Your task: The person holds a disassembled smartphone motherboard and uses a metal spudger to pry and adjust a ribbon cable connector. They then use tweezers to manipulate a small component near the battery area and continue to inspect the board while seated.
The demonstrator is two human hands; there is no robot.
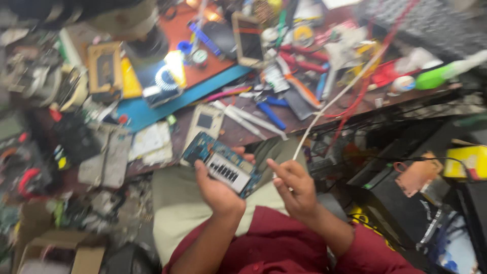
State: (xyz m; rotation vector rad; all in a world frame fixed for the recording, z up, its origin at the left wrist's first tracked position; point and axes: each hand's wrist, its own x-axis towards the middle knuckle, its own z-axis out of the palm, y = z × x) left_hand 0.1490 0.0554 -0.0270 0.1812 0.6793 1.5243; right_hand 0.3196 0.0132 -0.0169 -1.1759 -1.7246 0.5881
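My left hand [217, 189] grips an opened phone body [221, 163], blue inside with a white panel and a dark row of contacts, held over my lap. My right hand [292, 186] is just right of it, fingers pinched on the end of a thin white cable [332, 99] that runs up and right across the workbench. The cable's end sits close to the phone's right edge; whether they touch is too blurred to tell.
A cluttered workbench [299, 124] lies ahead with a blue mat [152, 109], a second phone frame [204, 123], a phone with a pale screen [248, 40], red and blue-handled tools and a red wire [365, 86]. Boxes and a yellow container [469, 161] stand at right; cardboard sits lower left.
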